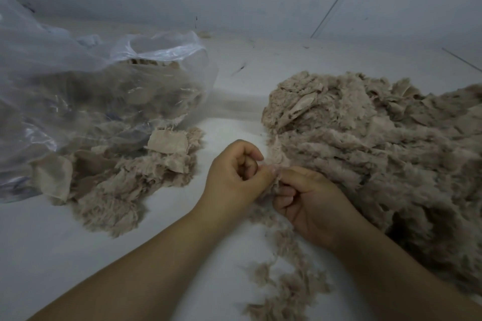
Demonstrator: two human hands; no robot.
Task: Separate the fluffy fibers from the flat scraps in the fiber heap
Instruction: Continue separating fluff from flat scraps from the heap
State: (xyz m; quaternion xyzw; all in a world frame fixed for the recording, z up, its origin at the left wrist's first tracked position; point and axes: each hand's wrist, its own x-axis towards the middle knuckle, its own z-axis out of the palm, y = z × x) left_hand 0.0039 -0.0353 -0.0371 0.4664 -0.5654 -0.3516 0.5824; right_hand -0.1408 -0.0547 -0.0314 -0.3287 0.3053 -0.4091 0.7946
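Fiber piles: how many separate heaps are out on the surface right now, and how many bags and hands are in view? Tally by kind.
Fiber heaps: 3 (big heap, bag-side heap, loose fluff trail)
Plastic bags: 1 (clear bag)
Hands: 2 (left hand, right hand), both pinching one tuft
Total: 6

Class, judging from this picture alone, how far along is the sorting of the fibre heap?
Done: a smaller pile of beige flat scraps lies by the clear plastic bag. In hand: the left hand and right hand pinch one fluffy beige tuft. Left: the large beige fiber heap, still with flat pieces showing.
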